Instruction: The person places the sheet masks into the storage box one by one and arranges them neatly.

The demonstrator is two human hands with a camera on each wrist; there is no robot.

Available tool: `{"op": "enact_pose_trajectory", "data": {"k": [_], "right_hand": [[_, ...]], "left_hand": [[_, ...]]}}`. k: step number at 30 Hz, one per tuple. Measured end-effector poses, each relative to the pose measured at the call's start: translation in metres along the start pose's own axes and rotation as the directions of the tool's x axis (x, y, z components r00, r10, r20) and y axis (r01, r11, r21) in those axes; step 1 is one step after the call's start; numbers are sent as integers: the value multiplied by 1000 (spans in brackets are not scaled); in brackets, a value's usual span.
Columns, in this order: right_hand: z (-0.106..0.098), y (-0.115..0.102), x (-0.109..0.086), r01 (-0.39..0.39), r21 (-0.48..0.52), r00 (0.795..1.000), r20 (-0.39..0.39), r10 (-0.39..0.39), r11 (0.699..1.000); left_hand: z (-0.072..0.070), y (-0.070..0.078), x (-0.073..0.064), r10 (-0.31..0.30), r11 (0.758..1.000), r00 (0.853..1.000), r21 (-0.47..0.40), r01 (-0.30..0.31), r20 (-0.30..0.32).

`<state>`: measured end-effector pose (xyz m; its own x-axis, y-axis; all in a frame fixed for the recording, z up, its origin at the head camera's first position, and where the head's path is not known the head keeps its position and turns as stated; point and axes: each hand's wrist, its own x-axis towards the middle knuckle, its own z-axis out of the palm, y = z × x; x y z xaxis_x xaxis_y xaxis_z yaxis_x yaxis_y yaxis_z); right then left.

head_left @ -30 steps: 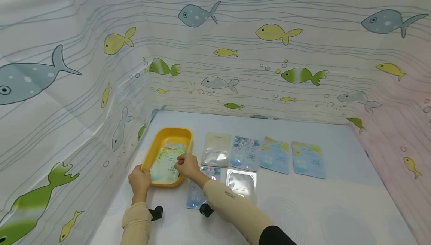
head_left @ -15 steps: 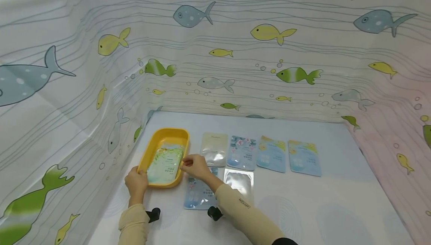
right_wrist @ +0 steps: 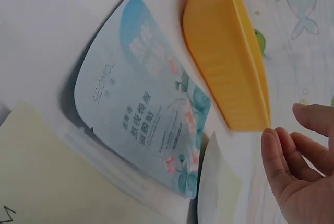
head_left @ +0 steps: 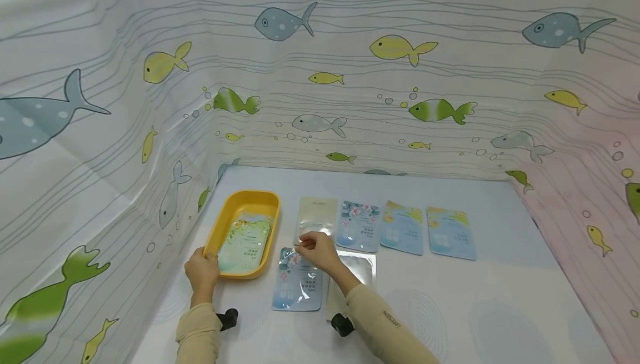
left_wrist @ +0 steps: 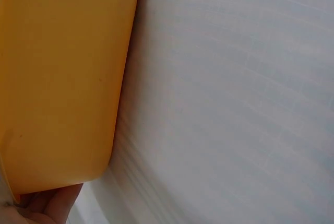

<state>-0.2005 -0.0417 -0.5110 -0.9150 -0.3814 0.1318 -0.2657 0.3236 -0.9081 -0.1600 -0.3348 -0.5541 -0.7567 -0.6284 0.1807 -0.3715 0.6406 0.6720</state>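
My left hand (head_left: 202,269) grips the near left corner of a yellow plastic tray (head_left: 255,203), its fingers (left_wrist: 60,203) tucked under the rim in the left wrist view. A green-and-white face mask packet (head_left: 245,247) lies inside the tray. My right hand (head_left: 320,250) is over the top edge of a blue floral face mask packet (head_left: 297,289), to the right of the tray. In the right wrist view, thumb and fingers (right_wrist: 271,156) are parted with nothing between them, and the blue packet (right_wrist: 141,98) lies flat beside them.
Behind the right hand stretches a row of packets: a cream one (head_left: 318,214), a floral one (head_left: 358,230) and two blue-yellow ones (head_left: 401,230). A silver packet (head_left: 367,267) lies partly under the right forearm. A fish-print curtain (head_left: 380,103) encloses the table.
My right hand has let go of the green packet in the tray and moved right, out over the blue floral packet. The left hand has kept its hold on the tray.
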Motion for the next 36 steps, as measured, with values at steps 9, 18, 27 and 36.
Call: {"op": "enact_pose_trajectory", "data": {"k": [9,18,27,36], "right_hand": [[-18,15,-13,-75,-14,996,-54,74,997],[-37,32,-31,-116,-31,987,-115,111,993],[-52,48,-58,-209,-83,961,-201,190,974],[-64,55,-71,-284,-105,930,-272,247,953]], "left_hand": [[-1,2,0,-3,1000,1000,-3,3,-5],[-3,5,-2,-49,999,998,-3,49,42],[-4,5,-5,-30,1000,999,3,30,22],[-4,6,-4,-26,1000,1000,-8,26,14]]}}
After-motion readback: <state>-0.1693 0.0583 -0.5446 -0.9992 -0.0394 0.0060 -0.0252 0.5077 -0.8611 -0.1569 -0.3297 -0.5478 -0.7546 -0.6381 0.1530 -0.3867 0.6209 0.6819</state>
